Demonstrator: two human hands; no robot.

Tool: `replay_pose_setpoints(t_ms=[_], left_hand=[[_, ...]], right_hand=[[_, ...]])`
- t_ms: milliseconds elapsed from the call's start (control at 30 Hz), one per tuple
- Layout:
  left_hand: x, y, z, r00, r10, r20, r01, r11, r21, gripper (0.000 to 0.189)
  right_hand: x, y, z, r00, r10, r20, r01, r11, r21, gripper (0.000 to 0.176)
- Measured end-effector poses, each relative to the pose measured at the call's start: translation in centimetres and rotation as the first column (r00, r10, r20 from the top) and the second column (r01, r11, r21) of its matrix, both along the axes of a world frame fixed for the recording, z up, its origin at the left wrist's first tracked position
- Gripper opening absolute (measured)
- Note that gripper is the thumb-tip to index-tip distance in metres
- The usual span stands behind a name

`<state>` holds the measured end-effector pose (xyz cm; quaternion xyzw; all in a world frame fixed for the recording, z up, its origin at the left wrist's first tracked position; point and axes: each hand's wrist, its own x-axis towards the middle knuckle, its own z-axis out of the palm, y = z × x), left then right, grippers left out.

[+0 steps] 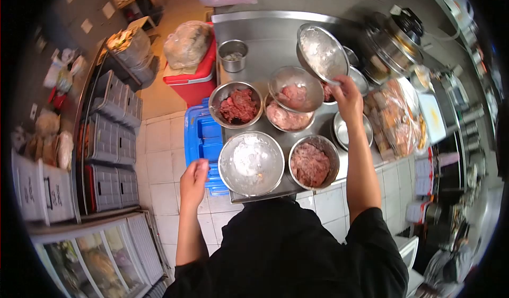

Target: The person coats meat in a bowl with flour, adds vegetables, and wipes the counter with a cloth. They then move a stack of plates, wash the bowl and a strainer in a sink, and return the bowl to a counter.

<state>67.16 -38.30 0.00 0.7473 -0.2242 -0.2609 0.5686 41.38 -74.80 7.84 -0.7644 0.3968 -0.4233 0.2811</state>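
Observation:
My right hand [347, 94] grips the lower rim of a tilted metal bowl [324, 51] with white powder inside. This bowl is over the back right of the steel table. Left of a metal bowl of white powder [250, 163], my left hand [193, 184] is in the air, its fingers loosely extended and nothing visible in them. Dark red minced meat [237, 106] fills another bowl behind the powder bowl. A bowl with a little pink meat [293, 93] sits partly over a bowl of paler meat [289, 119]. More minced meat [310, 164] is in the front right bowl.
The steel table [265, 38] also bears a small metal pot [233, 55], a bare metal bowl [347, 131] and a large plastic bag of food [395, 117]. A red cooler [193, 86] and a blue crate [199, 133] stand at the left. Grey crates [108, 139] fill a shelf.

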Motion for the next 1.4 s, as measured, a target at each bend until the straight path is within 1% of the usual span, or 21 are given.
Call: replay_pose_setpoints(t_ms=[67, 100, 167, 233, 300, 367, 467, 533, 567, 667, 733, 800, 833, 900, 967, 1033, 1067, 1200, 1233, 1300, 1400], left_hand=[[0.4, -2.5, 0.6, 0.945, -0.251, 0.209, 0.212, 0.958, 0.19, 0.026], [0.5, -3.2, 0.3, 0.933, -0.292, 0.208, 0.255, 0.949, 0.186, 0.026], [0.5, -4.5, -0.1, 0.899, -0.359, 0.252, 0.294, 0.92, 0.26, 0.027], [-0.5, -5.4, 0.3, 0.855, -0.435, 0.282, 0.384, 0.897, 0.219, 0.028], [-0.1, -4.3, 0.0, 0.873, -0.301, 0.384, 0.267, 0.953, 0.14, 0.028], [-1.0, -3.8, 3.7, 0.845, -0.242, 0.477, 0.169, 0.967, 0.191, 0.028], [-2.1, -3.3, 6.7, 0.803, -0.222, 0.554, 0.194, 0.975, 0.111, 0.028], [-4.8, -3.7, 8.0, 0.85, -0.181, 0.495, 0.234, 0.971, -0.046, 0.028], [-7.0, -4.2, 8.3, 0.846, -0.191, 0.497, 0.251, 0.967, -0.054, 0.028], [-15.5, -6.6, 7.9, 0.831, -0.398, 0.389, 0.442, 0.897, -0.026, 0.029], [-23.5, -8.3, 8.1, 0.728, -0.527, 0.438, 0.547, 0.832, 0.092, 0.03], [-29.8, -10.3, 4.8, 0.641, -0.619, 0.454, 0.678, 0.734, 0.044, 0.031], [-33.5, -10.8, 4.7, 0.584, -0.659, 0.475, 0.705, 0.701, 0.105, 0.031], [-39.6, -12.0, 2.0, 0.557, -0.747, 0.363, 0.755, 0.638, 0.154, 0.03], [-44.6, -13.4, -1.1, 0.541, -0.812, 0.221, 0.813, 0.572, 0.111, 0.03], [-49.0, -14.5, -2.5, 0.516, -0.832, 0.206, 0.83, 0.545, 0.122, 0.031], [-51.0, -15.1, -2.3, 0.503, -0.84, 0.205, 0.839, 0.531, 0.117, 0.03], [-57.0, -18.9, -5.2, 0.477, -0.867, 0.144, 0.869, 0.49, 0.073, 0.029], [-58.7, -20.2, -5.3, 0.472, -0.872, 0.13, 0.873, 0.483, 0.068, 0.028], [-61.9, -22.9, -5.8, 0.473, -0.879, 0.062, 0.878, 0.476, 0.048, 0.027], [-67.1, -27.7, -7.5, 0.458, -0.889, 0.016, 0.889, 0.458, 0.019, 0.024]], right_hand=[[-2.9, 4.5, -0.3, 0.994, -0.072, -0.076, 0.062, 0.99, -0.127, 0.023], [-4.4, 6.3, -0.7, 0.991, -0.079, -0.11, 0.051, 0.971, -0.233, 0.024], [-7.1, 10.3, -1.1, 0.975, -0.163, -0.149, 0.134, 0.973, -0.189, 0.03], [-11.7, 14.6, -1.9, 0.955, -0.215, -0.203, 0.173, 0.963, -0.209, 0.034], [-14.4, 16.7, -2.5, 0.958, -0.235, -0.163, 0.196, 0.955, -0.223, 0.037], [-17.6, 18.7, -3.3, 0.943, -0.275, -0.185, 0.238, 0.951, -0.198, 0.038], [-22.2, 21.5, -4.2, 0.922, -0.344, -0.176, 0.31, 0.93, -0.198, 0.036], [-25.5, 23.3, -4.8, 0.921, -0.373, -0.11, 0.355, 0.922, -0.151, 0.035], [-27.2, 24.3, -4.9, 0.915, -0.39, -0.106, 0.371, 0.915, -0.159, 0.035], [-33.0, 26.9, -4.6, 0.904, -0.423, -0.061, 0.413, 0.901, -0.135, 0.034], [-37.1, 28.6, -4.3, 0.891, -0.453, -0.044, 0.445, 0.887, -0.124, 0.033], [-41.1, 30.1, -4.3, 0.887, -0.462, -0.024, 0.456, 0.883, -0.112, 0.032], [-42.9, 30.7, -4.6, 0.875, -0.484, -0.025, 0.478, 0.871, -0.111, 0.032], [-46.3, 31.5, -5.3, 0.885, -0.466, -0.012, 0.465, 0.883, -0.061, 0.033], [-49.6, 32.2, -6.2, 0.878, -0.476, -0.037, 0.475, 0.879, -0.044, 0.034], [-52.4, 32.3, -6.7, 0.888, -0.452, -0.077, 0.455, 0.89, 0.017, 0.034], [-54.0, 32.1, -7.0, 0.898, -0.419, -0.137, 0.429, 0.902, 0.052, 0.044], [-59.4, 29.4, -7.7, 0.843, -0.525, -0.114, 0.535, 0.839, 0.093, 0.061], [-61.3, 28.4, -8.3, 0.838, -0.533, -0.115, 0.543, 0.835, 0.089, 0.061], [-65.5, 26.1, -10.1, 0.779, -0.624, 0.058, 0.586, 0.758, 0.287, 0.057], [-73.2, 22.5, -14.2, 0.712, -0.702, 0.039, 0.64, 0.67, 0.376, 0.054]])
